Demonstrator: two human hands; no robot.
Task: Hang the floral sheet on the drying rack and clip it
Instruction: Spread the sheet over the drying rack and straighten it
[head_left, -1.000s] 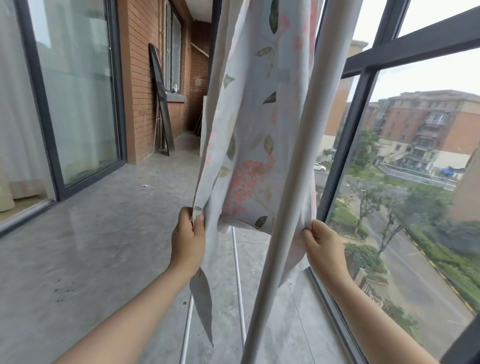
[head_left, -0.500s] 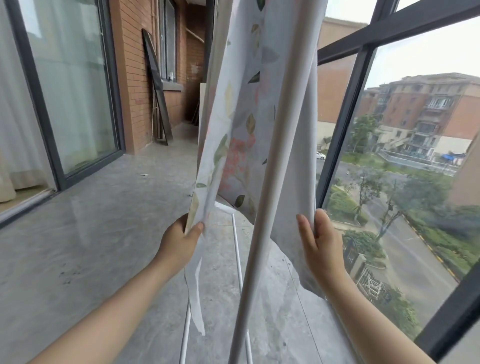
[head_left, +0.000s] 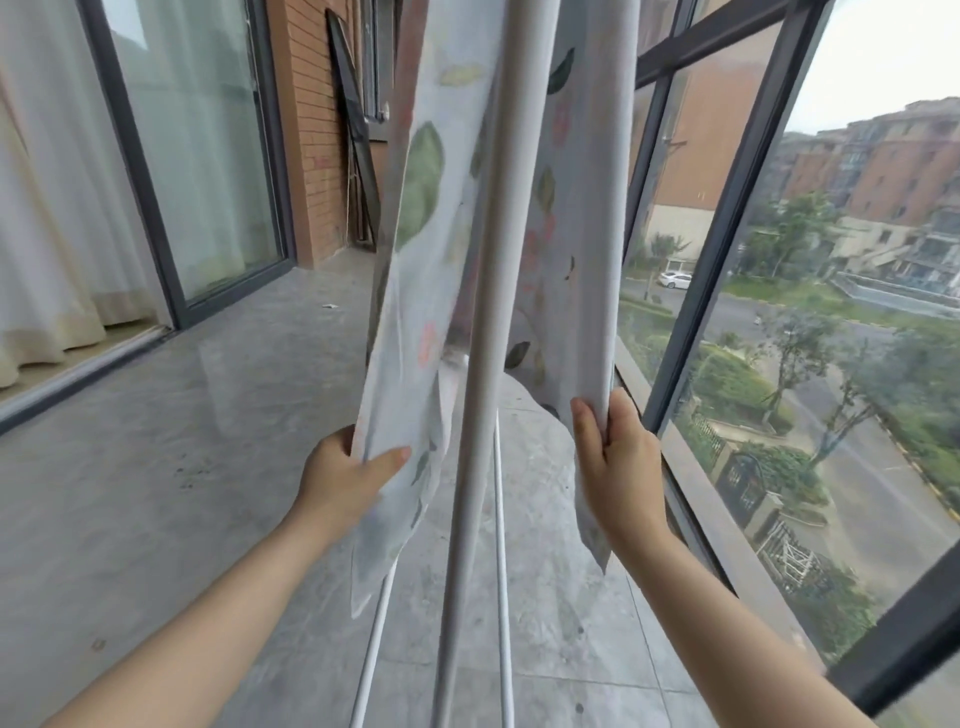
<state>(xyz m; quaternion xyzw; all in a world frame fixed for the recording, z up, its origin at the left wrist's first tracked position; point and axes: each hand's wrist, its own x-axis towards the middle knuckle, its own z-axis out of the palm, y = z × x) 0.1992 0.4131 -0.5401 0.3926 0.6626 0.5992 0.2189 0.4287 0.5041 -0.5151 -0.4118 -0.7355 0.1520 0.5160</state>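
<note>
the floral sheet (head_left: 571, 249) already hangs over the drying rack (head_left: 483, 322); left hand (head_left: 340, 480) and right hand (head_left: 618, 467) each have a grip on a lower edge; no clip is visible yet.

A grey tiled floor (head_left: 156, 441) runs between a brick wall (head_left: 311, 130) and dark-framed windows (head_left: 727, 208) in daylight.

text: none legible | brick wall (head_left: 310, 111): faint marks, perhaps writing, blurred

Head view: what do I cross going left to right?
Sliding glass door → left hand → drying rack pole → right hand → dark window frame. The floral sheet, gripped by both hands, straddles the pole, so it's left out.
</note>
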